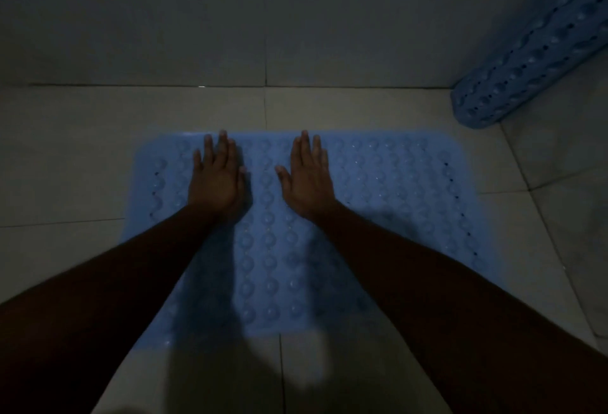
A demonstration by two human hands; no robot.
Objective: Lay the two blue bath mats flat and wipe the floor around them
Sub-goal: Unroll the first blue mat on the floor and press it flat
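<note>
Blue rubbery mat [378, 203] is lying spread out on the tiled floor [82, 157] directly in front of you, its bumpy surface covered in rows of round domes and its side margins dotted with small holes. You are pressing both palms down on its far half. Your left hand [218, 178] is lying flat with the fingers stretched out and held close together, the fingertips reaching the mat's far edge. Your right hand [307, 176] is resting just beside it in the same way, palm down, fingers extended and the thumb angled out toward the left hand; neither hand is gripping or pinching anything. A strip of mat with one column of domes is showing between the two hands. Both bare forearms are reaching in from the near corners and casting shadows over the mat's near half and the pale tiles below it.

The second mat [529, 61] is sitting well apart, at the upper right, rolled into a tube and leaning at a slant in the corner where the wall [230, 12] is meeting the floor, its lower end resting on the tiles. The light is dim, so finer surface detail is hard to make out.
</note>
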